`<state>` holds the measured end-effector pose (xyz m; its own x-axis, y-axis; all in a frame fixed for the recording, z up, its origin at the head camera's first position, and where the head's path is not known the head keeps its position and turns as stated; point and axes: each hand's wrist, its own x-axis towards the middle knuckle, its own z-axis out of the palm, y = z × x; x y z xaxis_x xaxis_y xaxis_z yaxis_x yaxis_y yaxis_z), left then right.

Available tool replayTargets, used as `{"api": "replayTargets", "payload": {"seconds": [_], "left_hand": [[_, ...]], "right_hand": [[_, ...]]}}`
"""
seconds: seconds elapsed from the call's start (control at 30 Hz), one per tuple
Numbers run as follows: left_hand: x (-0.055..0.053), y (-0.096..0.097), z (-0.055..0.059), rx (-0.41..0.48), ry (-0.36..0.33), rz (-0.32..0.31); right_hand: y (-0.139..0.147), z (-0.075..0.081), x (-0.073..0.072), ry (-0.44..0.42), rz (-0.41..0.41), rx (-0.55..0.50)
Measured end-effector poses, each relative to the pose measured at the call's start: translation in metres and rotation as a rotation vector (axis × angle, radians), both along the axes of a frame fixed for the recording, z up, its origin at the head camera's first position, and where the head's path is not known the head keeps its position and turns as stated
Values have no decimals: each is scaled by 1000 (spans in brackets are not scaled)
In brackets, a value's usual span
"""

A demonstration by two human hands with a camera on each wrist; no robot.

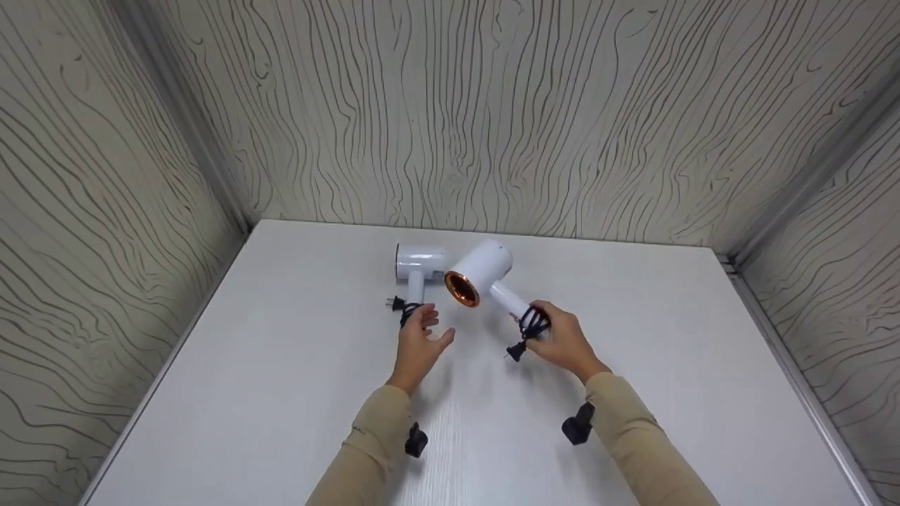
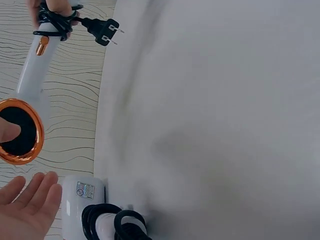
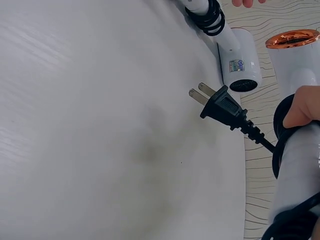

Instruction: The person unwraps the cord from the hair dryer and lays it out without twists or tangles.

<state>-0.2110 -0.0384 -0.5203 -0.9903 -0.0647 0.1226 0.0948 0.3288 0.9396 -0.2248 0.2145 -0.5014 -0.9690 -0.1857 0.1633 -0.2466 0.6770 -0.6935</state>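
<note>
In the head view, my right hand [image 1: 566,346] grips the handle of a white hair dryer [image 1: 485,266] with a copper-rimmed nozzle. The dryer is held above the table, nozzle tilted toward the lower left. Black cord is wound round its handle, and the two-pin plug [image 3: 225,107] dangles free in the right wrist view. A second white hair dryer [image 1: 422,261] lies on the table to the left, its cord [image 2: 100,215] also wrapped round the handle. Near that handle, my left hand [image 1: 420,348] has its fingers extended and thumb apart, holding nothing.
Both dryers are toward the back of a white table [image 1: 281,393]. Wood-grain patterned panels [image 1: 450,119] rise behind it and at both sides. Black wrist-worn devices [image 1: 578,424] project from the inner sides of both sleeves.
</note>
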Motion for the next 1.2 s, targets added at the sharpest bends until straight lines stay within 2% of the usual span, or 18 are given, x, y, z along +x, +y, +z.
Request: {"api": "replayTargets", "payload": {"seconds": [0.2, 0.53, 0.67, 0.9, 1.13, 1.2], "left_hand": [[-4, -1, 1, -3, 2, -19], [-7, -5, 6, 146, -50, -16], [-7, -4, 6, 178, -47, -24], [-6, -2, 8, 140, -55, -1], [-6, -2, 11, 157, -135, 39], [-6, -2, 10, 136, -133, 62]], "right_hand": [[-6, 2, 2, 2, 44, 8], [-14, 4, 4, 43, 128, 26], [-17, 6, 5, 63, 158, 31], [-21, 9, 6, 40, 201, 33], [-23, 9, 6, 42, 236, 60], [-23, 10, 6, 31, 240, 68]]}}
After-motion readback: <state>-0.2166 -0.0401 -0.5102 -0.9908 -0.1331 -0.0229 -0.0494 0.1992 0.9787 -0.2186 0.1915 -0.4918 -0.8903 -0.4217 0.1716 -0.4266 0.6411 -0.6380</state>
